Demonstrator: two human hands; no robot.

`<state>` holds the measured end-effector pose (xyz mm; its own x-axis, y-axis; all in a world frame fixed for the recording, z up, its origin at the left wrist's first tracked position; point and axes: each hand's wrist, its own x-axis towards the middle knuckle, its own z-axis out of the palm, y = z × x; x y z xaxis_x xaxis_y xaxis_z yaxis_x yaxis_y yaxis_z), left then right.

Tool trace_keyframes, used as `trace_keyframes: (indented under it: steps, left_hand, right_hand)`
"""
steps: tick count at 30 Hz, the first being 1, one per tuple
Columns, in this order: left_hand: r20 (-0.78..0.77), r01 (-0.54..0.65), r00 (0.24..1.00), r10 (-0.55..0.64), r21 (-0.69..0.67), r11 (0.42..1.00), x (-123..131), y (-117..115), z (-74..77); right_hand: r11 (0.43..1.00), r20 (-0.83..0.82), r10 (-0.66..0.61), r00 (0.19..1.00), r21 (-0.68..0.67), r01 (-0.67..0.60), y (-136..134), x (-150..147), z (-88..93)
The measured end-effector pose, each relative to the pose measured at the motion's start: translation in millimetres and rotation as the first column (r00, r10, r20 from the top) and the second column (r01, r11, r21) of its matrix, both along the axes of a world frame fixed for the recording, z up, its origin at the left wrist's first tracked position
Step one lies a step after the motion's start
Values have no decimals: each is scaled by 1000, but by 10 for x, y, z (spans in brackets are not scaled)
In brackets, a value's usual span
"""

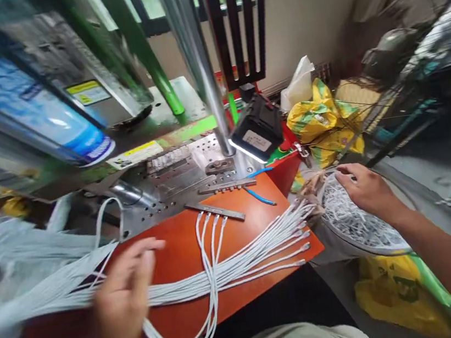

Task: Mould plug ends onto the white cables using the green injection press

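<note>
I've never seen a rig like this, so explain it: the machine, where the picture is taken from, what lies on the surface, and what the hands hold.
This view comes from a camera worn on a person's head, looking down at their own hands. At the back stands a machine with a steel column above a drilled metal plate. In front lies an orange board, with white cables spread across it, small connectors at their ends. The left hand, blurred and open, is over the cables and holds nothing visible. The right hand is at the rim of a round basin full of small white pieces. Yellow bags lie behind it.
</note>
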<state>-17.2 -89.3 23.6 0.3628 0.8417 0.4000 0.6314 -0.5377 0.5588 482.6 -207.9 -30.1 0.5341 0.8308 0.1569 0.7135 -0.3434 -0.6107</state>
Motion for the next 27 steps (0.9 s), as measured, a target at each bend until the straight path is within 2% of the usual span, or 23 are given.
trace_keyframes:
  steps: [1, 2, 3, 4, 5, 6, 7, 9, 12, 14, 17, 20, 23, 27]
  left_hand:
    - [-44, 81, 996, -81, -12, 997, 92, -157, -52]
    - [-100, 224, 969, -227, -40, 974, 196, -286, -98]
    - [-149, 320, 936, -320, -23, 947, 302, -381, -138]
    - [-211, 351, 913, -351, -39, 936, 403, -438, -173]
    - [-267, 356, 894, -359, -60, 932, 492, -462, -202]
    - [-314, 332, 888, -337, -71, 941, 565, -460, -224]
    - [-353, 292, 885, -302, -83, 953, 622, -440, -243]
    - [-393, 215, 890, -229, -81, 973, 692, -366, -277]
    - [-387, 162, 905, -177, -69, 984, 703, -235, -320]
    - [-388, 212, 895, -220, -65, 975, 653, -185, -329]
    - [-428, 393, 829, -360, -12, 919, 530, -189, -298]
    - [-454, 476, 806, -379, 118, 872, 452, -119, -222]
    - [-426, 447, 849, -312, 268, 853, 499, 241, -98]
    - [-373, 378, 897, -236, 373, 847, 668, 1024, 46]
  right_hand:
    - [991, 15, 118, 993, 57, -119, 144, -297, 36]
    - [963, 32, 249, 968, 102, -251, 285, -610, 74]
    - [906, 62, 400, 914, 120, -405, 415, -921, 107]
    - [825, 121, 544, 830, 101, -556, 532, -1217, 126]
    - [759, 168, 633, 756, 57, -648, 636, -1485, 126]
    - [722, 206, 677, 707, 6, -692, 729, -1714, 105]
    - [710, 236, 690, 684, -39, -703, 812, -1901, 65]
    - [742, 267, 659, 703, -78, -666, 952, -2138, -51]
    - [763, 275, 633, 724, -61, -644, 1081, -2208, -200]
    - [760, 240, 631, 738, 4, -650, 1126, -2136, -218]
    - [730, 141, 650, 747, 157, -665, 1229, -1971, -117]
    - [677, 118, 684, 720, 264, -687, 1514, -1866, 64]
    - [656, 155, 676, 721, 321, -683, 2052, -1902, 258]
    - [693, 163, 634, 756, 313, -649, 2940, -2090, 466]
